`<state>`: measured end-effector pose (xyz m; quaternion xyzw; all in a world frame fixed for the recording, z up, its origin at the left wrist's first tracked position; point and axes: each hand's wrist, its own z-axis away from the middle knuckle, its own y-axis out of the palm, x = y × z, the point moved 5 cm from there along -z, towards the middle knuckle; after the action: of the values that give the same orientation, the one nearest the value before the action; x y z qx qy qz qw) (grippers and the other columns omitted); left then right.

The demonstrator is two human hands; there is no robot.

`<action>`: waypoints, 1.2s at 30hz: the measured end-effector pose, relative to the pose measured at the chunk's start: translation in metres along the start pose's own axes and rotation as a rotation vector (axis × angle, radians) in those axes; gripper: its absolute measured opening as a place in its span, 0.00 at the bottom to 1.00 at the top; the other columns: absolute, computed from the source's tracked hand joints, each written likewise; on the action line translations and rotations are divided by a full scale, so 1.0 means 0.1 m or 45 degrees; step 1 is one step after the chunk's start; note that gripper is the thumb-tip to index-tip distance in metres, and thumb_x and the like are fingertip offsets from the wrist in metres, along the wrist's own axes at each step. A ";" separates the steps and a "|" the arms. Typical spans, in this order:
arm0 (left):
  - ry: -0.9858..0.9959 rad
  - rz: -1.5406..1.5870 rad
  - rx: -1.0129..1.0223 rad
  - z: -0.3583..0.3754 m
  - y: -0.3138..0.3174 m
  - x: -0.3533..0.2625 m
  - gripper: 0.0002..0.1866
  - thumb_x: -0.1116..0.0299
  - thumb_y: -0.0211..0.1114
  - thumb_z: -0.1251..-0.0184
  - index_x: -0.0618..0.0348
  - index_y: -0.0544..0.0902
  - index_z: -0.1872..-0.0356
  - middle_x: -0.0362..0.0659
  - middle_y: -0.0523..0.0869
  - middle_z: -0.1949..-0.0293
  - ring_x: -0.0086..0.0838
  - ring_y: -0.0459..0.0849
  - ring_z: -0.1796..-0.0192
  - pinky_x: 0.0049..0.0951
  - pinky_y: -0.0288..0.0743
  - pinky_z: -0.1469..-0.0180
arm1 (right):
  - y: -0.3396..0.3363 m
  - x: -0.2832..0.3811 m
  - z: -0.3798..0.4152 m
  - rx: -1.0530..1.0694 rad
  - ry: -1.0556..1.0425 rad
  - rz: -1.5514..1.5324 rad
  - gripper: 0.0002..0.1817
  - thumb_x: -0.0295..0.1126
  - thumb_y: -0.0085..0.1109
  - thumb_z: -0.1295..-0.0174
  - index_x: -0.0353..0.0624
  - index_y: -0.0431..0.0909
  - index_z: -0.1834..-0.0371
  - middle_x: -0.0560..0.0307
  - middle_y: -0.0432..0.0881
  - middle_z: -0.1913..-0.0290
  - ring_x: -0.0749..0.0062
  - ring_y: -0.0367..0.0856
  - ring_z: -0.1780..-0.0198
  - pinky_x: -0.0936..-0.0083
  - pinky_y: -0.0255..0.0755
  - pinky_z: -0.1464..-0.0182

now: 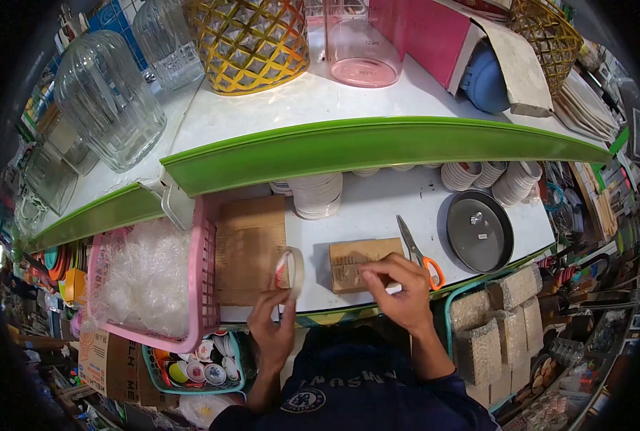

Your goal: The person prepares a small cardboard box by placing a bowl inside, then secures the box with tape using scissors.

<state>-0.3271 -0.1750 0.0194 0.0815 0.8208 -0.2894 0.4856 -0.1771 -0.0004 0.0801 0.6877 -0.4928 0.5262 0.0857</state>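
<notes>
My left hand (272,327) pinches a roll of clear tape (296,273) upright by its lower rim, above the shelf's front edge. My right hand (405,291) is at the right side of a small brown cardboard box (347,276), its thumb and index finger closed together over the box. A small white piece shows below those fingers; I cannot make out what it is. Just right of the box lie scissors (421,257) with orange handles, blades pointing away from me. A flat brown cardboard piece (249,237) lies behind the tape roll.
A round dark pan (480,231) sits at right, near stacked white bowls (317,194). At left stands a pink basket (203,287) of bubble wrap. Teal baskets hold small dishes (214,373) and wrapped packages (503,334). A green-edged upper shelf (377,140) carries glassware and boxes.
</notes>
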 end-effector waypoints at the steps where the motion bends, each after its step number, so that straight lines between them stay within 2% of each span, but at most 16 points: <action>1: 0.077 0.127 0.002 0.06 0.03 -0.04 0.09 0.79 0.68 0.41 0.68 0.84 0.59 0.52 0.86 0.60 0.38 0.86 0.56 0.33 0.77 0.51 | 0.02 0.00 0.04 0.044 0.029 -0.105 0.07 0.22 0.65 0.43 0.38 0.86 0.61 0.57 0.83 0.72 0.79 0.81 0.73 0.83 0.73 0.71; 2: 0.153 0.253 0.003 0.10 0.06 -0.09 0.10 0.80 0.69 0.42 0.68 0.84 0.59 0.52 0.86 0.60 0.38 0.86 0.55 0.33 0.77 0.50 | 0.07 0.01 0.08 0.150 0.079 -0.187 0.09 0.22 0.66 0.44 0.38 0.86 0.59 0.57 0.84 0.67 0.80 0.79 0.71 0.83 0.73 0.70; 3: 0.152 0.253 0.004 0.10 0.09 -0.16 0.10 0.80 0.69 0.42 0.68 0.84 0.59 0.52 0.86 0.60 0.38 0.86 0.55 0.33 0.77 0.50 | 0.08 0.04 0.11 0.151 0.080 -0.187 0.09 0.22 0.66 0.44 0.38 0.86 0.59 0.57 0.84 0.67 0.80 0.79 0.71 0.83 0.73 0.70; 6: 0.266 0.437 0.180 0.09 0.22 -0.41 0.13 0.82 0.72 0.46 0.69 0.83 0.58 0.52 0.86 0.60 0.38 0.86 0.55 0.31 0.78 0.52 | 0.19 0.10 0.23 0.318 0.135 -0.457 0.16 0.21 0.66 0.43 0.35 0.83 0.51 0.55 0.82 0.59 0.79 0.78 0.65 0.83 0.72 0.66; 10: 0.212 0.613 0.301 0.11 0.38 -0.48 0.14 0.80 0.73 0.45 0.69 0.83 0.57 0.52 0.86 0.59 0.37 0.86 0.56 0.30 0.78 0.53 | 0.22 0.02 0.33 0.260 0.097 -0.595 0.16 0.23 0.66 0.41 0.36 0.82 0.48 0.54 0.81 0.55 0.80 0.76 0.66 0.84 0.72 0.68; 14: 0.226 0.673 0.389 0.11 0.49 -0.48 0.14 0.79 0.73 0.44 0.68 0.83 0.56 0.51 0.86 0.59 0.36 0.86 0.56 0.30 0.78 0.53 | 0.16 -0.02 0.38 0.229 0.140 -0.639 0.16 0.22 0.65 0.41 0.36 0.82 0.48 0.54 0.81 0.55 0.81 0.75 0.66 0.84 0.71 0.67; 20: 0.275 0.485 0.495 0.11 0.56 -0.52 0.12 0.78 0.73 0.44 0.66 0.83 0.59 0.50 0.86 0.58 0.39 0.85 0.55 0.32 0.78 0.52 | 0.14 -0.09 0.46 0.198 0.175 -0.628 0.17 0.20 0.63 0.41 0.37 0.82 0.48 0.55 0.81 0.55 0.81 0.75 0.67 0.83 0.71 0.66; 23: 0.330 0.482 0.452 0.13 0.57 -0.49 0.11 0.78 0.73 0.45 0.65 0.83 0.61 0.50 0.86 0.59 0.42 0.85 0.54 0.34 0.78 0.52 | 0.15 -0.08 0.47 0.224 0.225 -0.696 0.14 0.20 0.60 0.38 0.32 0.82 0.49 0.53 0.80 0.54 0.81 0.71 0.64 0.83 0.66 0.61; 28: 0.403 0.444 0.392 0.12 0.56 -0.50 0.11 0.79 0.73 0.47 0.62 0.82 0.63 0.48 0.86 0.61 0.44 0.84 0.54 0.39 0.77 0.50 | 0.18 -0.09 0.48 0.217 0.237 -0.606 0.12 0.21 0.60 0.37 0.33 0.84 0.51 0.51 0.82 0.55 0.77 0.78 0.60 0.82 0.72 0.58; 29: 0.402 0.444 0.392 0.12 0.56 -0.49 0.11 0.79 0.73 0.47 0.62 0.82 0.63 0.48 0.86 0.61 0.44 0.84 0.54 0.39 0.77 0.50 | 0.21 -0.10 0.48 0.219 0.237 -0.606 0.12 0.21 0.60 0.37 0.33 0.84 0.51 0.51 0.82 0.55 0.77 0.78 0.60 0.82 0.72 0.58; 31: 0.481 0.411 0.350 0.12 0.55 -0.51 0.10 0.79 0.73 0.46 0.62 0.81 0.64 0.47 0.85 0.63 0.43 0.84 0.56 0.41 0.76 0.50 | 0.23 -0.13 0.49 0.141 0.168 -0.618 0.12 0.26 0.63 0.37 0.36 0.84 0.51 0.55 0.83 0.59 0.79 0.76 0.66 0.81 0.72 0.64; 36: 0.550 0.387 0.316 0.13 0.54 -0.52 0.10 0.79 0.73 0.46 0.63 0.80 0.64 0.47 0.85 0.64 0.42 0.84 0.58 0.42 0.76 0.50 | 0.28 -0.16 0.52 0.122 0.198 -0.666 0.12 0.26 0.63 0.37 0.36 0.84 0.51 0.55 0.83 0.58 0.79 0.77 0.65 0.81 0.72 0.63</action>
<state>-0.2683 -0.1307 0.0369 0.3222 0.8419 -0.2874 0.3238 -0.1642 -0.0382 0.0335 0.7524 -0.2650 0.5601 0.2236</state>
